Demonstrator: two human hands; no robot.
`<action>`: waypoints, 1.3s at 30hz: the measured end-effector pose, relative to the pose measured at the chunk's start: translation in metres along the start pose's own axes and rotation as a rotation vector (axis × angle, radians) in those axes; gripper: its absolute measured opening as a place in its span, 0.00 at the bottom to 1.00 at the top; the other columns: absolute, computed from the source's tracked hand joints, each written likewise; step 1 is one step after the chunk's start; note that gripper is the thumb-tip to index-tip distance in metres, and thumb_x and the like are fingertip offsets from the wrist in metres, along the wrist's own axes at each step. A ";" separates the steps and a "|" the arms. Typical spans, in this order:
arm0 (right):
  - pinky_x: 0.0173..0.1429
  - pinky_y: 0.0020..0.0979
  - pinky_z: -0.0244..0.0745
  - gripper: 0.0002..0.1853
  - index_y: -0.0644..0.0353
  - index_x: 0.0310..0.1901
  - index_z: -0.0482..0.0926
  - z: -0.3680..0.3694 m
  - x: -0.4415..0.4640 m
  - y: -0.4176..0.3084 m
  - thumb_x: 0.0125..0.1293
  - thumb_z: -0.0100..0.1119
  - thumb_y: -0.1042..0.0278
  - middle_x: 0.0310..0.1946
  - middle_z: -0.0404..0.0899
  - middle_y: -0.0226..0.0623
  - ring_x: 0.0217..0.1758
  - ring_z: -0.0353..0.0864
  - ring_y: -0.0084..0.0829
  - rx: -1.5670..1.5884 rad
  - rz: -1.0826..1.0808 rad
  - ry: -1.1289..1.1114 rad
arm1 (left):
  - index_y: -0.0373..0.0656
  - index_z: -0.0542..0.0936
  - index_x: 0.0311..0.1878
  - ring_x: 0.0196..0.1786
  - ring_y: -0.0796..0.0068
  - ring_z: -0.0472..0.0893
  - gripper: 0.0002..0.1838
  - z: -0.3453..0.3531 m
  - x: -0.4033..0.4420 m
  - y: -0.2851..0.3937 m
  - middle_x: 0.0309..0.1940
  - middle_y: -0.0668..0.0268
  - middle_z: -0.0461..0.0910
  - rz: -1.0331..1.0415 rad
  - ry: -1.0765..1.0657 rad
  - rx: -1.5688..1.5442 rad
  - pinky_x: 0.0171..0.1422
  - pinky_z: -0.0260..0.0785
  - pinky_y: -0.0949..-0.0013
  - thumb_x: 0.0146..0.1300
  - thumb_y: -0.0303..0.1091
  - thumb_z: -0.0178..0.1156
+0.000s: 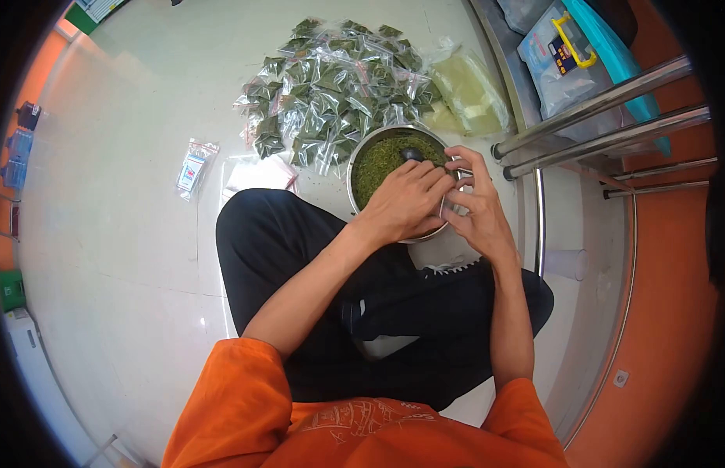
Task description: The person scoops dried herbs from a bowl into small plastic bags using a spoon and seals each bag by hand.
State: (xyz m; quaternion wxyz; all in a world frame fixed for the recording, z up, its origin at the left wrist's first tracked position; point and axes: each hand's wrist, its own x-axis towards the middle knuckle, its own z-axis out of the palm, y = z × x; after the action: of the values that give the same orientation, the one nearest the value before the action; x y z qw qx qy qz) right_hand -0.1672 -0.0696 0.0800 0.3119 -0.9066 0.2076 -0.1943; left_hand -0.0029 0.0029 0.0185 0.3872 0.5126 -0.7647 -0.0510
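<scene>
A metal bowl point(351, 181) full of chopped green herb point(376, 162) stands on the floor before my crossed legs. The dark, rounded head of a utensil point(410, 154) rests in the herb. Over the bowl's right side my left hand point(409, 196) and my right hand point(478, 209) meet, fingers bent and pinching. Between them shows the edge of a small clear plastic bag point(443, 206), mostly hidden by the fingers. Beyond the bowl lies a heap of clear zip bags point(331, 97) filled with green herb.
A large clear bag with yellowish contents point(473, 92) lies right of the heap. Left of the bowl are a stack of flat bags point(263, 175) and a small packet point(192, 170). Metal rails point(596, 109) and a rack holding a white bag point(561, 66) stand at right.
</scene>
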 end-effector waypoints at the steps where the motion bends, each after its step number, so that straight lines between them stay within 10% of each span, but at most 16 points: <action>1: 0.56 0.38 0.76 0.05 0.72 0.33 0.83 0.000 0.000 -0.001 0.52 0.64 0.86 0.67 0.66 0.47 0.63 0.74 0.44 -0.001 0.010 0.007 | 0.44 0.75 0.52 0.51 0.58 0.77 0.29 0.000 -0.001 0.000 0.46 0.63 0.77 -0.001 0.001 0.000 0.57 0.69 0.56 0.46 0.38 0.75; 39: 0.76 0.33 0.61 0.17 0.74 0.53 0.82 0.041 -0.007 0.004 0.61 0.60 0.87 0.73 0.64 0.40 0.76 0.65 0.33 0.752 0.417 0.168 | 0.43 0.78 0.41 0.48 0.69 0.80 0.13 0.014 -0.002 0.001 0.41 0.66 0.79 0.044 0.306 0.337 0.52 0.69 0.62 0.51 0.32 0.63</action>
State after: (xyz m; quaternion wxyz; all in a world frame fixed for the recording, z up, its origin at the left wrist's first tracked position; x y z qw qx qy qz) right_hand -0.1544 -0.0493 0.0459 0.6350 -0.6497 0.3254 -0.2622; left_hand -0.0127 0.0001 0.0080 0.4084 0.5549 -0.7059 0.1643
